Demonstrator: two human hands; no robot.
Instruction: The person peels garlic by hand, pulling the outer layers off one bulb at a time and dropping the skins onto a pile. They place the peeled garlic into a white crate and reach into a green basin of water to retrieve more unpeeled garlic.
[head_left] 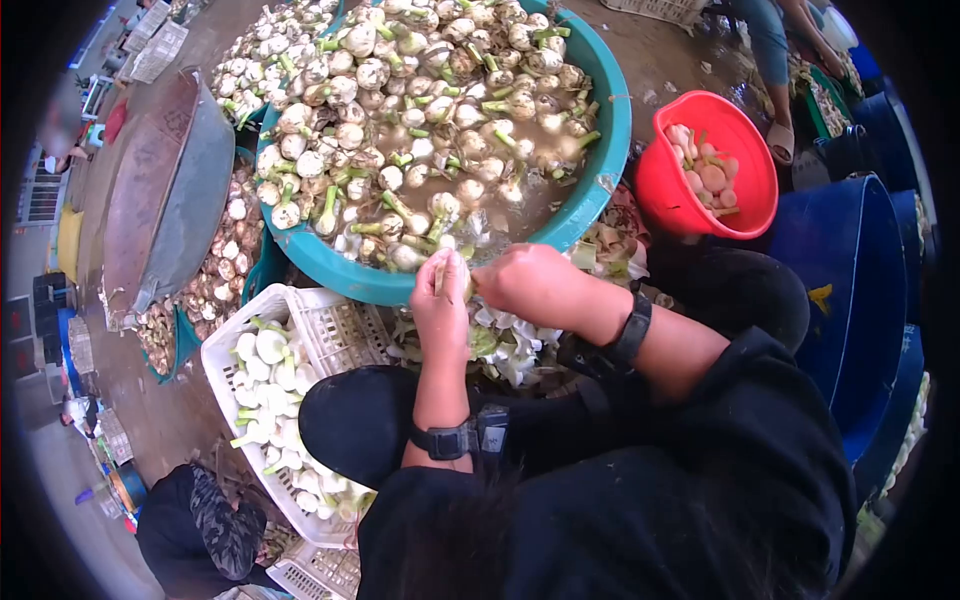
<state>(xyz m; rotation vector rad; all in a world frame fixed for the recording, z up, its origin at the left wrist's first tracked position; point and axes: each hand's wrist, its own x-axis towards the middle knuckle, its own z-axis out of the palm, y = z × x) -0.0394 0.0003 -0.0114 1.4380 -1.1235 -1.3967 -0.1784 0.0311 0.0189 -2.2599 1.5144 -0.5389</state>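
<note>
At the near rim of a green tub [345, 283], my left hand [440, 305] is closed, its fingers pinched around what looks like a pale bulb, mostly covered. My right hand [535, 285] is curled shut just beside it, and its fingers hide whatever it holds. A small yellowish-brown patch shows between the two hands. Muddy water fills the tub, with many white bulbs [468, 192] in it, dirty-rooted and with short green stalks. Beneath my hands lies a heap of pale peelings [505, 345].
A white crate [335, 335] of cleaner bulbs stands left of my knee. To the right are a red bucket [742, 190] with trimmed bulbs and blue barrels [835, 290]. A metal wheelbarrow [180, 190] is at left. Other people sit lower left [215, 525] and upper right.
</note>
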